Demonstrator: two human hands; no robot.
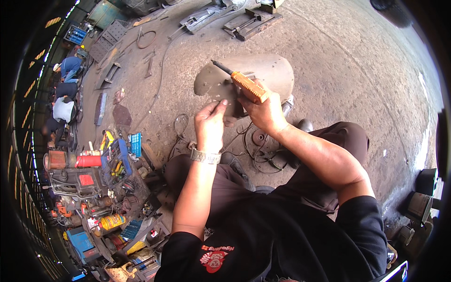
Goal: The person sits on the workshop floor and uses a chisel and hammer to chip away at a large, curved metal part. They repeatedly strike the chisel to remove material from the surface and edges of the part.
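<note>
My right hand [265, 108] is closed around an orange tool [249, 87] with a ribbed grip. Its dark, narrow tip points up and to the left. My left hand [210, 122], with a metal watch on the wrist, pinches the edge of a dark metal piece [233, 107]. That piece lies below the orange tool and is partly hidden by my right hand. Beyond both hands a rounded metal sheet [277, 70] lies on the floor. A grey cylindrical tool body [288, 104] sits just right of my right hand.
Cables and a round disc [259, 137] lie between my feet. Left of me, a cluttered heap holds a blue tool case [115, 162], a yellow bottle [112, 221] and a blue box [81, 245]. Steel brackets [251, 23] stand far ahead; people [66, 108] crouch at far left.
</note>
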